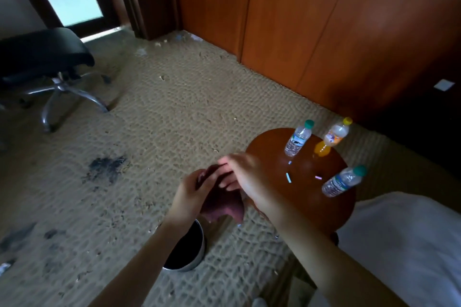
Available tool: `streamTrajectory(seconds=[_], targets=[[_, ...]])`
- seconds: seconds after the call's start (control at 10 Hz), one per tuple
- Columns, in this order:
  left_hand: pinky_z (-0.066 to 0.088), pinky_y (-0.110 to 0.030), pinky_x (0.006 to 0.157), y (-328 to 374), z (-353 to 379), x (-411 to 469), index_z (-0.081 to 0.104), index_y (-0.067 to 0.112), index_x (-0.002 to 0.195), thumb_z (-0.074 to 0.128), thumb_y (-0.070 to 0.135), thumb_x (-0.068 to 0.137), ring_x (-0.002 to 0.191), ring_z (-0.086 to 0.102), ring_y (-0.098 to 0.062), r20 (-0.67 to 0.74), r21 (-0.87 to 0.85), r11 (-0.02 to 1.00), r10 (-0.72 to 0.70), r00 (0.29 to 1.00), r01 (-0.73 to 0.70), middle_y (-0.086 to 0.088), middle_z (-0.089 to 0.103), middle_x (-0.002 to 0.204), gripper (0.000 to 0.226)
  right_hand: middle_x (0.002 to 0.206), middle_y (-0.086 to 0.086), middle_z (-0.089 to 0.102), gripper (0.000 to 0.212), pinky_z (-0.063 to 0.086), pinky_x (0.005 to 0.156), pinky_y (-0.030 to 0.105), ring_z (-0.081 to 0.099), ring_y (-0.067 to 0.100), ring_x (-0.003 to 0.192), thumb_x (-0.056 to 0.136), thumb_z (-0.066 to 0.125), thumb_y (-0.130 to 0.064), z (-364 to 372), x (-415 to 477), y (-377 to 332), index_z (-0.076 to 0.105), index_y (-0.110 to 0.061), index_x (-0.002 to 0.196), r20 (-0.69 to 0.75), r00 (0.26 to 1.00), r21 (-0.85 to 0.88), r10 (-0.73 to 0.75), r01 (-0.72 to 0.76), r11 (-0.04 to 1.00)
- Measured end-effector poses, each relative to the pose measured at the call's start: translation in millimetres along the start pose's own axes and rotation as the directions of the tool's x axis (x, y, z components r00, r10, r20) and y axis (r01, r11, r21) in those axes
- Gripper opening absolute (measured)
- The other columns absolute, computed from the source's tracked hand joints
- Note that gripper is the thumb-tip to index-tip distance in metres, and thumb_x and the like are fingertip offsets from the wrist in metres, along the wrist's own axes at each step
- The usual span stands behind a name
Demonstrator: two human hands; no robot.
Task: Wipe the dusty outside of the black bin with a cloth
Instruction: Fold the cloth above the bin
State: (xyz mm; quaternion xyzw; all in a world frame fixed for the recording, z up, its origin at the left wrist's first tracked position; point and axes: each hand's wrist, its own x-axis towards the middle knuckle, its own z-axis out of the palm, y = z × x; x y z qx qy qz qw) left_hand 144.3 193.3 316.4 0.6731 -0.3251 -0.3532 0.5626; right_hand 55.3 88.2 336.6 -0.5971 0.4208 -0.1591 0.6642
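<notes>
Black bin [198,255]: one, upright on the carpet [174,112], directly below your hands.
Your left hand [192,194], forearm crossing the bin's rim, curls round one maroon cloth [225,207] hanging above it. Your right hand [247,177] reaches in palm-down, fingers at the cloth's top; blur hides its grip. One round table [306,182] just right: two water bottles [298,141], one orange drink [329,141]. One office chair [45,52], far left.

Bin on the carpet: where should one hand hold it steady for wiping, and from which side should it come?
Probably the silver rim, from above on its right side. The bin stands upright with its mouth open, so the rim can be hooked over; the left forearm covers its other side.
</notes>
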Motion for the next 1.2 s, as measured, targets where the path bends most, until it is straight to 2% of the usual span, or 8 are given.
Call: streamTrajectory(seconds=[0.1,0.2,0.4,0.6,0.8,1.0,1.1,1.2], targets=[[0.052,-0.038,0.076,-6.9,32.3,-0.1,0.065,0.002,0.099,0.050,0.018,0.094,0.083,0.066,-0.031,0.010,-0.343,0.906,-0.262,0.965,0.249,-0.019,0.070,0.092,0.022,0.073,-0.002,0.056,0.025,0.044,0.066,0.025,0.054,0.010,0.067,0.095,0.051,-0.037,-51.6,-3.2,35.8,0.056,-0.018,0.080,-0.229,0.973,-0.059,-0.017,0.004,0.998],[0.055,-0.036,0.072,-22.3,64.0,12.7,0.057,-0.001,0.119,0.044,0.025,0.096,0.096,0.065,-0.031,0.187,-0.634,0.605,-0.484,0.855,0.482,-0.023,0.064,0.112,0.037,0.058,0.001,0.062,0.058,0.048,0.058,0.030,0.060,0.013,0.052,0.093,0.031,-0.062,-83.4,-14.0,71.8,0.060,-0.015,0.073,0.209,0.861,0.166,0.464,-0.499,0.851],[0.037,-0.043,0.102,-67.4,126.7,16.6,0.044,-0.011,0.129,0.023,0.027,0.101,0.122,0.046,-0.034,0.495,-0.583,0.340,-0.571,0.655,0.738,-0.025,0.049,0.130,0.052,0.092,0.009,0.059,0.014,0.049,0.072,0.032,0.061,0.021,0.084,0.087,0.061,-0.007,-143.4,-17.9,130.6,0.057,-0.008,0.101,0.121,0.940,0.171,0.319,-0.336,0.926],[0.056,-0.031,0.059,-123.0,201.5,12.4,0.054,-0.015,0.108,0.053,-0.017,0.076,0.075,0.069,-0.026,0.370,-0.466,0.541,-0.600,0.709,0.701,-0.025,0.066,0.097,0.032,0.078,-0.001,0.055,0.023,0.040,0.068,0.023,0.052,0.013,0.075,0.087,0.058,0.001,-192.4,-34.7,185.0,0.054,-0.019,0.076,-0.155,0.916,0.181,0.369,-0.341,0.923],[0.049,-0.023,0.056,-152.5,263.9,17.3,0.066,0.006,0.081,0.055,-0.010,0.081,0.060,0.055,-0.016,0.544,0.274,0.710,-0.670,0.504,0.649,-0.012,0.059,0.071,0.020,0.086,0.004,0.066,0.016,0.050,0.071,0.034,0.064,0.021,0.084,0.064,0.061,-0.029,-227.5,-46.8,245.5,0.063,-0.021,0.078,-0.315,0.895,0.055,0.315,-0.314,0.948],[0.043,-0.010,0.054,-183.4,292.6,58.1,0.062,0.013,0.094,0.067,0.019,0.071,0.071,0.055,-0.010,0.437,0.586,0.726,-0.657,0.614,0.360,-0.003,0.060,0.083,0.025,0.083,-0.002,0.068,0.005,0.050,0.075,0.027,0.064,0.010,0.084,0.085,0.061,-0.015,-245.1,-20.9,285.6,0.064,-0.019,0.082,-0.373,0.882,0.027,0.287,-0.299,0.954],[0.048,-0.036,0.090,-216.3,292.2,104.1,0.058,0.007,0.117,0.064,0.026,0.079,0.102,0.056,-0.027,0.295,0.617,0.705,-0.618,0.729,0.348,-0.016,0.060,0.115,0.043,0.093,-0.004,0.061,0.017,0.046,0.082,0.027,0.059,0.016,0.091,0.090,0.057,-0.007,-242.8,27.8,299.1,0.052,-0.022,0.096,-0.414,0.881,-0.007,0.229,-0.255,0.967],[0.036,-0.050,0.102,-226.5,287.2,115.3,0.035,0.016,0.138,0.053,0.048,0.085,0.126,0.040,-0.033,0.048,0.887,0.419,-0.500,0.865,0.193,-0.011,0.041,0.137,0.064,0.103,-0.003,0.055,0.027,0.041,0.095,0.029,0.055,0.012,0.092,0.088,0.055,-0.003,-236.5,59.7,329.0,0.048,-0.011,0.113,-0.377,0.906,-0.117,0.193,-0.253,0.960]])
